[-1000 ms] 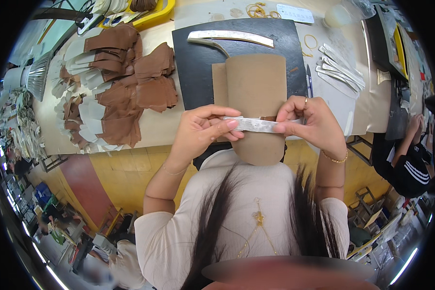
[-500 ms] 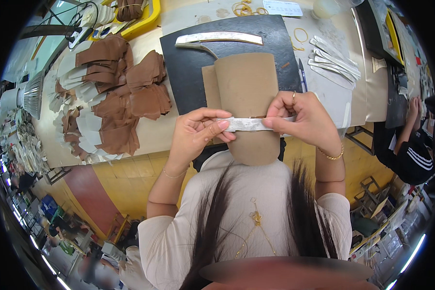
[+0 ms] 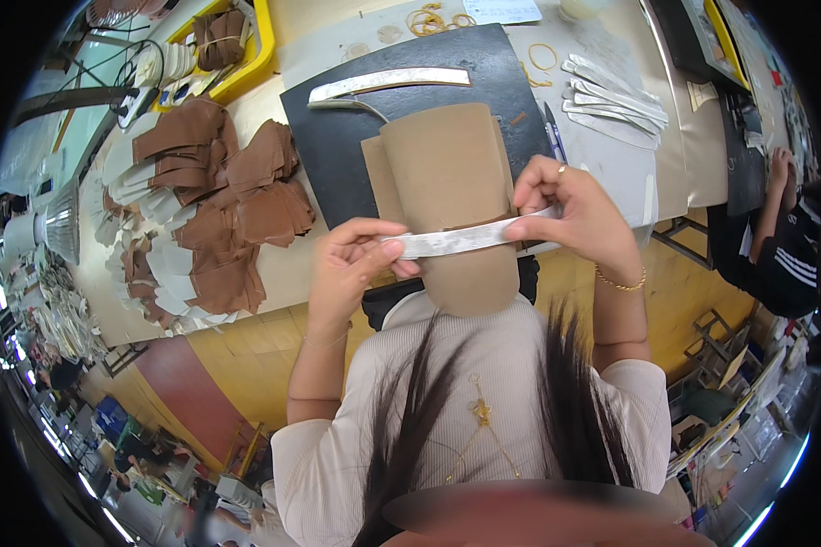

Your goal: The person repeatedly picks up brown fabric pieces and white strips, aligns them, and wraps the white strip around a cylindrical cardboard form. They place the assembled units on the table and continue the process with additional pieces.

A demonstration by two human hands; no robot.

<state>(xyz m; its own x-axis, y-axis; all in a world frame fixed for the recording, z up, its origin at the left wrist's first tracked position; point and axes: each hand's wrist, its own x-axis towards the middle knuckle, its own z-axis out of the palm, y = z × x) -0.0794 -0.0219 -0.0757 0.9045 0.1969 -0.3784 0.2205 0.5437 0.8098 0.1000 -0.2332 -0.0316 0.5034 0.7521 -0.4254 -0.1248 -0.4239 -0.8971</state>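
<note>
A white-faced strip with a brown edge [image 3: 456,241] stretches between my hands, over a tan curved form [image 3: 442,169] that extends off the table toward my body. My left hand [image 3: 351,260] pinches the strip's left end between thumb and fingers. At the other end, my right hand [image 3: 582,223] grips it with thumb and curled fingers. Brown shows along the strip's upper edge near the right hand. Beyond the form, a similar white-faced strip [image 3: 392,82] lies on a black mat [image 3: 324,137], with a narrow curled end beside it.
Brown and white layered pieces [image 3: 219,237] are stacked to the left. A yellow tray [image 3: 263,46] with bundled pieces stands at the far left. Rightward lie pens [image 3: 554,132], white strips [image 3: 616,100] and rubber bands [image 3: 543,56]. Another person's arm [image 3: 771,196] shows at far right.
My hands have moved slightly farther apart, and more of the strip shows between them. It now slants up toward the right. The whole view has shifted and turned a little.
</note>
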